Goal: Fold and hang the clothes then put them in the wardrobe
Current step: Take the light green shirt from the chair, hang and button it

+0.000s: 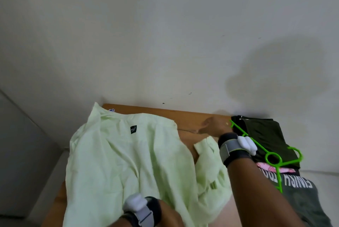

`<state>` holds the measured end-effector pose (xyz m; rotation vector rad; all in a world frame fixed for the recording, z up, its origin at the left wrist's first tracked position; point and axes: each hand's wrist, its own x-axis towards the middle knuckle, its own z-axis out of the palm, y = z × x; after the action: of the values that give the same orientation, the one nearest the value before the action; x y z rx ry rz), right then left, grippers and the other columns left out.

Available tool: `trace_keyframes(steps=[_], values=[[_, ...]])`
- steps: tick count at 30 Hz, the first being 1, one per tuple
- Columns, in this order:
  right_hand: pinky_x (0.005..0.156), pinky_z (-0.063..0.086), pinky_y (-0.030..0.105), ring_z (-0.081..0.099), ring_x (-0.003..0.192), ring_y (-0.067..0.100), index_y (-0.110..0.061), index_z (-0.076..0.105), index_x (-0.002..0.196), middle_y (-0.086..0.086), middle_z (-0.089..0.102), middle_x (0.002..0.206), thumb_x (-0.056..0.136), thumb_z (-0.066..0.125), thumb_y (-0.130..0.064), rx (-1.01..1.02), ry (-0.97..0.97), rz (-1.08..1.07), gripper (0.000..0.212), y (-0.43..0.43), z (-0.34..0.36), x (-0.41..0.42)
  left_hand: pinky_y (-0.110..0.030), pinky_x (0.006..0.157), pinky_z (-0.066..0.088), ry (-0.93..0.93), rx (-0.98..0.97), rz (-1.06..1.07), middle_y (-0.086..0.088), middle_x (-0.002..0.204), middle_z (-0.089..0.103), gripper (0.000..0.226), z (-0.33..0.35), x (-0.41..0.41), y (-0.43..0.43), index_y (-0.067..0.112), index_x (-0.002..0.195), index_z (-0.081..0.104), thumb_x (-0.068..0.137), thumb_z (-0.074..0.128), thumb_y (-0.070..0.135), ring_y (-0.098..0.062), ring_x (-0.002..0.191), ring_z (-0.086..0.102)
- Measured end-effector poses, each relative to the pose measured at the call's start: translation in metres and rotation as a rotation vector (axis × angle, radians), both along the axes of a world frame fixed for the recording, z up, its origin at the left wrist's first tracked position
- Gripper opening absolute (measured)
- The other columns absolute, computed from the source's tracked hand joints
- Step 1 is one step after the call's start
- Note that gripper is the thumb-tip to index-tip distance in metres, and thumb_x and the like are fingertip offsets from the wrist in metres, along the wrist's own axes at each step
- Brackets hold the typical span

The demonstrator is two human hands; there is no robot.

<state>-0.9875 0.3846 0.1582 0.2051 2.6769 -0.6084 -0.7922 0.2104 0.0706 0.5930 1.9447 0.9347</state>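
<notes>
A pale green shirt (119, 153) lies spread and rumpled on the wooden table (187, 116), with its black neck label facing up. One sleeve is bunched at the right. My right hand (212, 125) reaches over the table past that sleeve, blurred, with its fingers stretched out beside the tip of a bright green plastic hanger (260, 146). The hanger lies on a pile of clothes at the right. Of my left arm only the banded wrist (141, 212) shows, at the shirt's lower hem. The hand itself is hidden at the frame's bottom edge.
The pile at the right holds a folded dark green garment (262, 131), a pink piece (266, 167) and a grey T-shirt with white lettering (300, 199). A white wall stands right behind the table. A grey surface rises at the left.
</notes>
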Motion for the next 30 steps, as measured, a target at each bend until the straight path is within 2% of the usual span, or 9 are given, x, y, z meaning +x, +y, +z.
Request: trace_keyframes(steps=[2, 4, 6, 10, 14, 17, 22, 27, 30], values=[[0.098, 0.041, 0.035, 0.053, 0.119, 0.029, -0.023, 0.058, 0.121, 0.003, 0.057, 0.127, 0.078, 0.071, -0.044, 0.293, 0.129, -0.164, 0.049, 0.023, -0.025, -0.001, 0.002, 0.082, 0.031, -0.07, -0.031, 0.036, -0.015, 0.132, 0.058, 0.036, -0.002, -0.002, -0.01, 0.0, 0.131, 0.055, 0.102, 0.045, 0.019, 0.01, 0.083, 0.052], [0.11, 0.03, 0.051, 0.04, 0.13, 0.04, -0.017, 0.05, 0.133, 0.018, 0.048, 0.139, 0.089, 0.052, -0.046, 0.444, 0.142, -0.385, 0.052, 0.049, -0.045, 0.003, -0.006, 0.082, 0.043, -0.122, 0.004, 0.093, -0.005, 0.111, 0.071, 0.029, 0.006, -0.006, -0.024, 0.001, 0.12, 0.063, 0.1, 0.048, 0.016, 0.005, 0.083, 0.06], [0.114, 0.017, 0.058, 0.033, 0.134, 0.045, -0.013, 0.048, 0.134, 0.025, 0.045, 0.141, 0.092, 0.043, -0.052, 0.497, 0.046, -0.499, 0.057, 0.078, -0.064, 0.002, -0.015, 0.078, 0.048, -0.181, 0.096, 0.3, 0.013, 0.081, 0.073, 0.023, 0.008, -0.012, -0.038, 0.009, 0.099, 0.071, 0.093, 0.049, 0.011, 0.005, 0.075, 0.064], [0.112, 0.019, 0.053, 0.047, 0.122, 0.036, -0.014, 0.058, 0.112, 0.017, 0.06, 0.122, 0.091, 0.047, -0.035, 0.581, 0.065, -0.48, 0.032, 0.099, -0.074, 0.01, -0.016, 0.078, 0.049, 0.012, 0.004, 0.637, 0.014, 0.077, 0.071, 0.032, 0.004, -0.029, -0.069, 0.024, 0.08, 0.069, 0.088, 0.046, 0.004, 0.001, 0.078, 0.065], [0.102, 0.033, 0.044, 0.058, 0.115, 0.03, -0.017, 0.06, 0.113, 0.014, 0.062, 0.121, 0.091, 0.043, -0.017, 0.502, 0.115, -0.272, 0.029, 0.074, -0.063, 0.013, -0.012, 0.078, 0.045, 0.065, -0.06, 0.708, 0.012, 0.087, 0.068, 0.031, -0.005, -0.038, -0.084, 0.031, 0.078, 0.066, 0.092, 0.048, 0.012, 0.009, 0.074, 0.059], [0.087, 0.046, 0.038, 0.061, 0.106, 0.032, -0.017, 0.057, 0.111, 0.015, 0.062, 0.116, 0.092, 0.043, -0.012, 0.43, 0.27, -0.107, 0.025, 0.035, -0.047, 0.014, -0.016, 0.083, 0.044, 0.05, -0.084, 0.698, 0.016, 0.089, 0.065, 0.03, -0.013, -0.038, -0.085, 0.034, 0.078, 0.065, 0.093, 0.049, 0.014, 0.002, 0.083, 0.058], [0.087, 0.04, 0.036, 0.062, 0.095, 0.031, -0.022, 0.056, 0.117, 0.007, 0.058, 0.112, 0.089, 0.043, -0.012, 0.547, 0.552, 0.203, 0.032, -0.05, 0.002, 0.009, -0.009, 0.079, 0.042, -0.004, -0.083, 0.672, 0.018, 0.099, 0.062, 0.021, -0.016, -0.038, -0.082, 0.031, 0.093, 0.066, 0.096, 0.049, 0.019, 0.002, 0.088, 0.056], [0.089, 0.036, 0.038, 0.059, 0.094, 0.031, -0.025, 0.06, 0.115, 0.006, 0.054, 0.111, 0.088, 0.048, -0.011, 0.428, 0.553, 0.553, 0.032, -0.134, 0.021, -0.003, -0.026, 0.095, 0.046, -0.044, -0.061, 0.684, 0.005, 0.118, 0.064, 0.022, -0.019, -0.038, -0.089, 0.025, 0.112, 0.064, 0.094, 0.052, 0.018, -0.012, 0.107, 0.059], [0.091, 0.036, 0.036, 0.06, 0.087, 0.027, -0.029, 0.064, 0.106, 0.001, 0.056, 0.106, 0.092, 0.05, -0.016, 0.343, 0.532, 0.745, 0.023, -0.169, 0.017, 0.006, -0.031, 0.071, 0.05, -0.081, 0.095, 1.019, 0.001, 0.104, 0.06, 0.046, -0.019, -0.04, -0.091, 0.025, 0.126, 0.041, 0.088, 0.067, 0.023, -0.016, 0.087, 0.059]])
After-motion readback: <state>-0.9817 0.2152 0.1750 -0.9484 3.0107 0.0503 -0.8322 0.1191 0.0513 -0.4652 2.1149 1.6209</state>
